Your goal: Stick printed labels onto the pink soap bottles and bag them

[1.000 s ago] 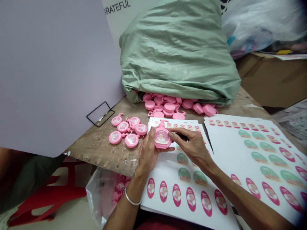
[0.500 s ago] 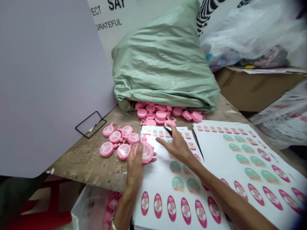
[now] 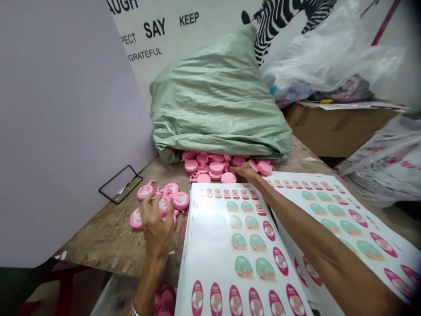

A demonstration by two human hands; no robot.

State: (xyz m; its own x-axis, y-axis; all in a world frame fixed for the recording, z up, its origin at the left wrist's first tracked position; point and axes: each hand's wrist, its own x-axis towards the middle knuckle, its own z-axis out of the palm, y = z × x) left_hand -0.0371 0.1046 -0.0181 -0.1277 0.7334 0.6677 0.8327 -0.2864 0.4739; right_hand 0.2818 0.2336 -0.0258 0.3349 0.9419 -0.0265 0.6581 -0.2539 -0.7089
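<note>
My left hand (image 3: 157, 226) is over the group of labelled pink bottle-shaped pieces (image 3: 180, 200) at the left, its fingers apart and touching pieces there; whether it still grips one is unclear. My right hand (image 3: 242, 170) reaches to the pile of plain pink pieces (image 3: 216, 167) at the mouth of the green sack (image 3: 217, 96). Its fingertips are among the pieces, and what they hold is hidden. Below my right forearm lies a sticker sheet stack (image 3: 210, 245) with green and pink labels, partly peeled at the upper left.
A second sticker sheet stack (image 3: 329, 206) lies on the right. A black wire frame (image 3: 121, 184) rests by the pale panel (image 3: 72, 114) at left. Behind on the right stand a cardboard box (image 3: 338, 129) and plastic bags (image 3: 391, 158). More pink pieces (image 3: 165, 298) sit below the table edge.
My left hand has moved left from the sheet with its pink piece to the labelled group. My right hand has moved from above the sheet to the plain pile. The view has shifted.
</note>
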